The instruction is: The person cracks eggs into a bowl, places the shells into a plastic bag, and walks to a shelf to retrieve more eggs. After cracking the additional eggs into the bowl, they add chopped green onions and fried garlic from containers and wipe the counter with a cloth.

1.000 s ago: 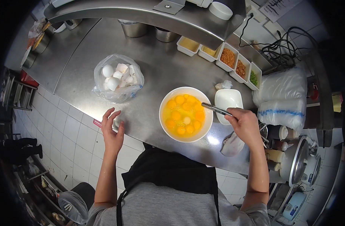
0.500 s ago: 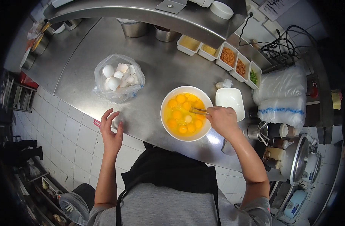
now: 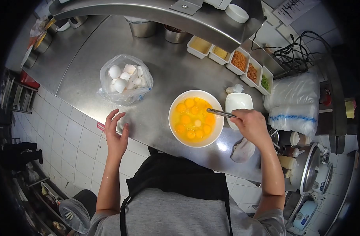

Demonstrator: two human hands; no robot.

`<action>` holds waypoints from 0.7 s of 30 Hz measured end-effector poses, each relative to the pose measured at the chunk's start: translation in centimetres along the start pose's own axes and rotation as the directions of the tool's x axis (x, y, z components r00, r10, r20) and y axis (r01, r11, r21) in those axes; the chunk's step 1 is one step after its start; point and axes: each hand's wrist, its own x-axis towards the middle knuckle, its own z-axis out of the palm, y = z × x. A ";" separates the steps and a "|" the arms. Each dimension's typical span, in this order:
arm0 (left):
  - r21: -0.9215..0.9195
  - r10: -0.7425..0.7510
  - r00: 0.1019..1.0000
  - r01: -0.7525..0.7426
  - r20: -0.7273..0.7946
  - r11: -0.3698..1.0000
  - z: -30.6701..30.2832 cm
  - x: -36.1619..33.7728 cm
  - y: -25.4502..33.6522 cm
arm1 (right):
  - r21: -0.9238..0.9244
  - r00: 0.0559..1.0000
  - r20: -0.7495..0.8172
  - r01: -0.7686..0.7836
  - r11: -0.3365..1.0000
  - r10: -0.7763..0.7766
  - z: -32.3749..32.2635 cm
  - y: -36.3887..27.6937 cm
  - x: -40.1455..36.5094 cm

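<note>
My right hand (image 3: 250, 126) is closed round slim metal tongs (image 3: 222, 113). Their tips are over the right side of a white bowl (image 3: 219, 131), near its rim. Inside the bowl lie several raw egg yolks (image 3: 191, 120) in clear egg white, one paler than the others. Behind my right hand sits a square white dish (image 3: 239, 101). My left hand (image 3: 116, 133) is empty, its fingers apart and curved, held by the counter's front edge. Beyond it a clear plastic bag (image 3: 105, 92) holds white eggshells (image 3: 129, 80), some of them rounded pieces.
Small white tubs of toppings (image 3: 239, 61) line the back right. Metal pots (image 3: 141, 29) stand under the steel shelf (image 3: 156, 15). At right are stacked plastic packs (image 3: 292, 100) and squeeze bottles (image 3: 292, 137). A crumpled bag (image 3: 243, 151) lies near the front edge.
My right hand has moved right and slightly down, drawing the tongs from the middle of the yolks towards the bowl's right rim. The crumpled bag is now uncovered. My left hand has barely moved.
</note>
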 end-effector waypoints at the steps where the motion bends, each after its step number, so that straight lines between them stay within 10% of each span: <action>1: -0.028 0.010 1.000 -0.010 -0.014 1.000 0.2 0.1 0.0 | 0.023 1.000 -0.009 -0.003 1.000 0.004 -0.1 0.2 -0.1; 11: -0.071 -0.001 0.998 -0.004 -0.066 0.997 0.4 -0.3 -1.1 | 0.267 0.998 0.045 -0.053 0.962 0.043 -0.8 -0.5 1.4; 21: -0.115 -0.059 0.995 0.049 -0.085 0.992 -1.9 -1.2 -3.0 | 0.438 0.933 -0.326 0.293 0.850 -0.154 0.9 -11.5 11.7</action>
